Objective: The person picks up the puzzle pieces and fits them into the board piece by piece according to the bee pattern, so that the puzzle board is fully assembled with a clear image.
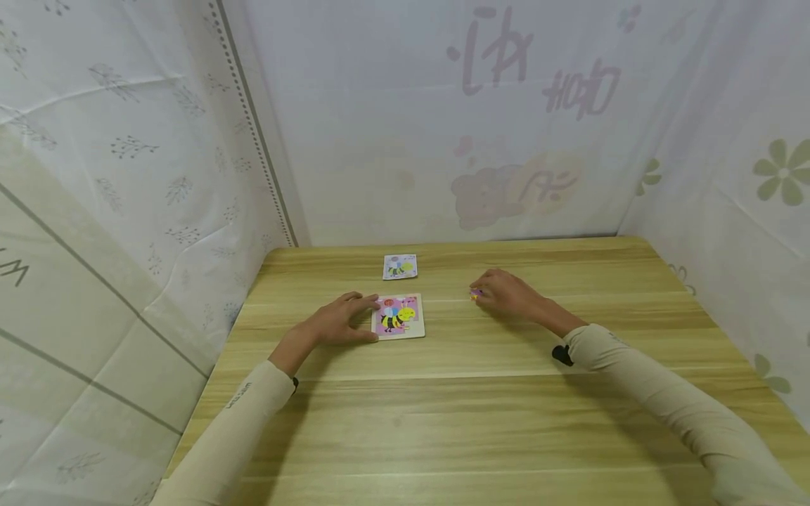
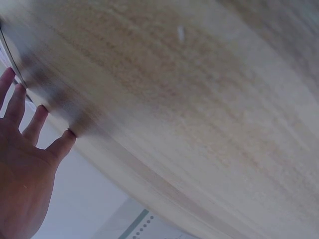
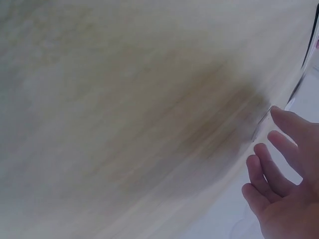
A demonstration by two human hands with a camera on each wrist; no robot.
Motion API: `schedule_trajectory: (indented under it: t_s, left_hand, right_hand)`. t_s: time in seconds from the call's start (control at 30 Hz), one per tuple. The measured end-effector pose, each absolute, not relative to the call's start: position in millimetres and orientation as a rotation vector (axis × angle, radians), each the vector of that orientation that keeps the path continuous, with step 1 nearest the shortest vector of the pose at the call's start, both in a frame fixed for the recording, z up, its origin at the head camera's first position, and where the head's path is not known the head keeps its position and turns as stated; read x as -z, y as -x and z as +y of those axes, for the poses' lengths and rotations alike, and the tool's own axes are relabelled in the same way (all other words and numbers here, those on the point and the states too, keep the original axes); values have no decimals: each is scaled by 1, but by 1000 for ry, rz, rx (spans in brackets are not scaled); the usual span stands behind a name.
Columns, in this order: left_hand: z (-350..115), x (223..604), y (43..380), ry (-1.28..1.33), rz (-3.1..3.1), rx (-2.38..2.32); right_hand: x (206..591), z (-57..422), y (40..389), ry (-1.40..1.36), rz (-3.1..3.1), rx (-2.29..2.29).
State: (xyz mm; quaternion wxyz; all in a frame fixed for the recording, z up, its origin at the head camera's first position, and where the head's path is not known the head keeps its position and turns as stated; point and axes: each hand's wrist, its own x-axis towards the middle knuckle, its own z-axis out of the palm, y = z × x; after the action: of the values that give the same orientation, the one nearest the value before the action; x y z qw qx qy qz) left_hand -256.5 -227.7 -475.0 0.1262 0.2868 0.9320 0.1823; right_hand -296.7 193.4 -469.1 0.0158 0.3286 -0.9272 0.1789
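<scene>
A square puzzle board (image 1: 414, 329) with a bee picture on a pink ground lies flat on the table. My left hand (image 1: 338, 321) is at its left side, thumb at the near corner and fingertips on the far part of that edge. In the left wrist view the fingers of this hand (image 2: 25, 154) are spread and nearly straight. Right of the board, my right hand (image 1: 506, 292) pinches a small purple and yellow puzzle piece (image 1: 474, 294) low over the table. The right wrist view shows the right hand (image 3: 289, 184) with the piece's thin edge by the thumb tip.
A small picture card (image 1: 400, 267) with the same bee lies behind the board. The wooden table (image 1: 392, 422) meets patterned cloth (image 1: 380, 140) at the back and sides. Both forearms wear beige sleeves (image 1: 664, 400).
</scene>
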Motion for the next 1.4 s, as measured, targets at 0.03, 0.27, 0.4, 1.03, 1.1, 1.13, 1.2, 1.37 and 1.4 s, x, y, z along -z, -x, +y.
schedule_trajectory:
  t_s: [0.03,0.27,0.4,1.03,1.1,1.13,1.2,1.37,1.4]
  left_hand:
    - [-228,475,256,-832,2713,-532]
    - [-228,476,254,-851,2716,-547]
    - [-229,476,253,-856,2717,-552]
    - [-228,472,254,-854,2714,-556]
    - [-228,472,255,-853,2713,-554]
    - [-228,472,255,-852,2712,-555]
    - [-228,473,255,-851,2712,-555]
    - [-229,474,255,-835,2710,-558]
    - [-229,474,255,-829,2708,-557]
  right_hand:
    - [470,194,297,-1030,-2883,-554]
    - [477,191,299,-1098,-2857,-615]
    - [477,180,295,-1147,-2835,-659]
    - [473,103,274,-1314,-2819,-627]
    - [473,96,272,-1339,-2805,-632]
    - [473,93,271,-1352,-2805,-631]
    - [473,88,269,-1373,-2815,-649]
    - [475,80,267,-1408,-2842,-696]
    - [476,79,267,-1411,-2846,-693]
